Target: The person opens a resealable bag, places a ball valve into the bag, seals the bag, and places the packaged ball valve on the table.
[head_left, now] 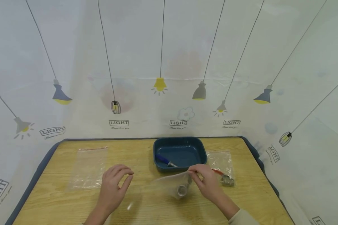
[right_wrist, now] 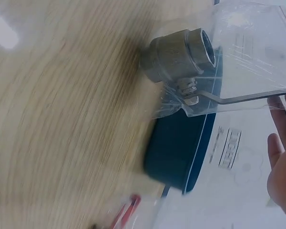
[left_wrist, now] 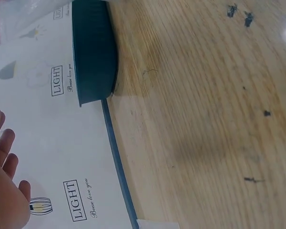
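My right hand (head_left: 205, 182) pinches the top edge of a clear zip bag (head_left: 169, 184) above the table. Inside hangs a metal ball valve (right_wrist: 178, 55); its lever (right_wrist: 248, 98) reaches up toward the fingers, in the right wrist view. To the left, my left hand (head_left: 112, 189) hovers over the table, thumb and fingers apart, holding nothing. Just behind the bag stands a dark blue bin (head_left: 180, 170); a tool-like piece with a blue handle (head_left: 162, 159) lies in it.
On the right lies another clear bag (head_left: 221, 157), with a red-handled metal valve (head_left: 227, 180) at its near edge. A flat clear bag (head_left: 91, 165) rests at the left. A lamp-printed sheet (head_left: 146, 109) rises behind the wooden table (head_left: 56, 193).
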`<control>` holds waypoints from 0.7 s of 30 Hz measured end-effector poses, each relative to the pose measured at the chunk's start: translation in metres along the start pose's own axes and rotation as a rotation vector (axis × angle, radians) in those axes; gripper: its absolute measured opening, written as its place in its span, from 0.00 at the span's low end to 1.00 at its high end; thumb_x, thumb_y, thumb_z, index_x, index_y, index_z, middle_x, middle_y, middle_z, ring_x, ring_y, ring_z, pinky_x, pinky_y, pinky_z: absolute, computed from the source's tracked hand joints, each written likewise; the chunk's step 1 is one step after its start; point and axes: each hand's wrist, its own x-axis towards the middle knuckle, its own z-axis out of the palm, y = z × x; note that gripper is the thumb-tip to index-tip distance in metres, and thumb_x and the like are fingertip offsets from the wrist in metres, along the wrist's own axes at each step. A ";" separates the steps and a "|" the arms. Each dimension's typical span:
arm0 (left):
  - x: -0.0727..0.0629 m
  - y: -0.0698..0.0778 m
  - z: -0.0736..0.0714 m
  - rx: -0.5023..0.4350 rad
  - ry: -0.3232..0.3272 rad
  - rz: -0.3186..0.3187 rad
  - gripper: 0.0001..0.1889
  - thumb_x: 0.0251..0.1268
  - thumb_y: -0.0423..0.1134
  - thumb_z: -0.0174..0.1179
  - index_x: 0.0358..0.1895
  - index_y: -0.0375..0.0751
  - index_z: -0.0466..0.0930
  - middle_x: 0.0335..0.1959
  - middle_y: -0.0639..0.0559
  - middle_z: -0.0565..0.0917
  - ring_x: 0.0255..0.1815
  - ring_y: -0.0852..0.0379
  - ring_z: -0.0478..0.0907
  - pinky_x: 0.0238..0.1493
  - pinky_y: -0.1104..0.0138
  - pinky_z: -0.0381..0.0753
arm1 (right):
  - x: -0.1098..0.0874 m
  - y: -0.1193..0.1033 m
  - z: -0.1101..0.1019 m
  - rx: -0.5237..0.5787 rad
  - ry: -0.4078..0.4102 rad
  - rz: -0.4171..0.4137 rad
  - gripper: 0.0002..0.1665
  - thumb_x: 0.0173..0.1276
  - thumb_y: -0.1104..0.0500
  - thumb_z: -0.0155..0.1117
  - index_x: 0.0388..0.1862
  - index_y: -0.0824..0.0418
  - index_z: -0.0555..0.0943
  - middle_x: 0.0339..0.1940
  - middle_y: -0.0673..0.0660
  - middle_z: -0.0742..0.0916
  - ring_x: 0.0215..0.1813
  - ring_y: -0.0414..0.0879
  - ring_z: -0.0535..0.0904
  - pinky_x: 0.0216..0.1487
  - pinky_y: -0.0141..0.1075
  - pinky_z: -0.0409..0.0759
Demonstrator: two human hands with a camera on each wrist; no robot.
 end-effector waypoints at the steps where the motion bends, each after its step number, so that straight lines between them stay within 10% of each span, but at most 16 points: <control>1: 0.000 0.000 0.000 0.003 -0.002 -0.001 0.09 0.54 0.32 0.69 0.36 0.51 0.84 0.41 0.56 0.84 0.51 0.52 0.76 0.55 0.47 0.68 | -0.002 0.002 -0.003 -0.014 0.001 0.014 0.07 0.63 0.66 0.66 0.36 0.53 0.83 0.31 0.47 0.86 0.35 0.37 0.80 0.42 0.28 0.75; 12: 0.002 0.000 0.002 -0.015 0.005 -0.008 0.09 0.55 0.31 0.68 0.36 0.50 0.84 0.41 0.53 0.84 0.50 0.52 0.77 0.53 0.47 0.68 | -0.020 0.008 -0.042 -0.009 -0.054 0.128 0.10 0.61 0.68 0.67 0.35 0.52 0.82 0.29 0.45 0.85 0.32 0.33 0.78 0.37 0.24 0.75; 21: 0.001 0.000 0.003 -0.014 0.000 -0.006 0.08 0.57 0.32 0.67 0.36 0.51 0.84 0.40 0.55 0.84 0.49 0.53 0.77 0.52 0.48 0.68 | -0.041 0.025 -0.074 0.122 -0.204 0.471 0.07 0.74 0.61 0.55 0.39 0.54 0.82 0.33 0.47 0.86 0.37 0.31 0.81 0.37 0.31 0.83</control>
